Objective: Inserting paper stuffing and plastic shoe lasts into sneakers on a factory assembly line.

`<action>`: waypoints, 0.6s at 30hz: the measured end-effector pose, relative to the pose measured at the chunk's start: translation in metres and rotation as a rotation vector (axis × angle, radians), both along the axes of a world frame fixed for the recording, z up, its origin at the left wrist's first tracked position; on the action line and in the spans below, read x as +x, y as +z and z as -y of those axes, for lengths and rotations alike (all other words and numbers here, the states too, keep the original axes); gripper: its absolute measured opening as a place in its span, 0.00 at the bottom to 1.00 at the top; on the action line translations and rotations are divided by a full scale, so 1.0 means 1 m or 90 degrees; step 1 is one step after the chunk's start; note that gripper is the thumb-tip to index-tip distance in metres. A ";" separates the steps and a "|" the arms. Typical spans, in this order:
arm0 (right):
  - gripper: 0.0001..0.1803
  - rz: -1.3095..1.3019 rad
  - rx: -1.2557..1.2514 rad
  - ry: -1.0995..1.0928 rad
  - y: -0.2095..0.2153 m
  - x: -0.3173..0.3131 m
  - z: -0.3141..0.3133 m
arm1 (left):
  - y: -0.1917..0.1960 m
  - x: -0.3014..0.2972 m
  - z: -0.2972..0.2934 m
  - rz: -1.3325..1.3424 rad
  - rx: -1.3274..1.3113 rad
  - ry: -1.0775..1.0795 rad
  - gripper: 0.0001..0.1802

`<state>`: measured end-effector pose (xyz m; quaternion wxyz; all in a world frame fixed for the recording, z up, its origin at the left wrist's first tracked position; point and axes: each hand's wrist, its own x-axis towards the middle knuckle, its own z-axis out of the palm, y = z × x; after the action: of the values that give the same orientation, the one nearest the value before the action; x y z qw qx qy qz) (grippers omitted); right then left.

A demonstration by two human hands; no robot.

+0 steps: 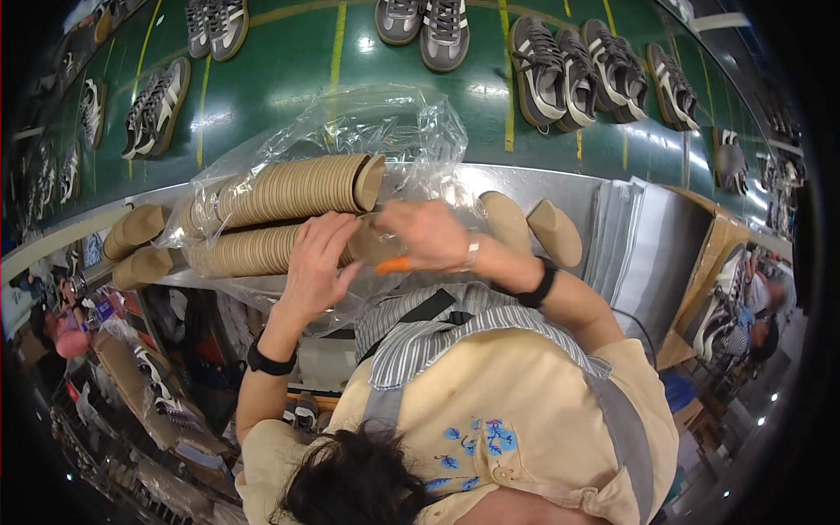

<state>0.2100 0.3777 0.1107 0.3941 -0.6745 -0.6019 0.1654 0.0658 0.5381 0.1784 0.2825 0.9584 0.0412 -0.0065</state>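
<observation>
Two long stacks of nested tan moulded shoe inserts lie side by side in a clear plastic bag (429, 122). My left hand (319, 258) is wrapped over the right end of the near stack (254, 252), thumb toward me. The far stack (293, 191) lies just beyond it. Beside the near stack's end, a tan insert (374, 245) shows between my hands, partly hidden. My right hand (427, 234) is at that insert, its fingers smeared by motion, so its grip is unclear. Something orange (392, 265) shows at its fingers.
Loose tan inserts (556, 232) lie to the right on the metal ledge; more (140, 267) lie at the left. Beyond, grey-and-white shoes (535, 70) stand on a green surface (289, 52) with yellow lines. Grey sheets (626, 236) and a cardboard box (700, 271) are at right.
</observation>
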 end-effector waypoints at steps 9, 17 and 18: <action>0.09 -0.057 -0.096 -0.114 0.004 -0.027 0.031 | 0.015 0.001 0.001 0.066 -0.092 0.016 0.39; 0.13 -0.197 0.076 -0.201 0.072 0.008 0.165 | 0.022 0.071 0.067 -0.306 -0.880 -0.112 0.30; 0.15 -0.102 0.110 -0.389 0.076 0.018 0.195 | 0.022 0.081 0.077 -0.285 -0.869 -0.126 0.28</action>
<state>0.2279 0.1823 0.1864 0.5274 -0.7727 -0.3509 0.0404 0.1466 0.4610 0.2003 0.8005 0.5436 -0.0023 -0.2526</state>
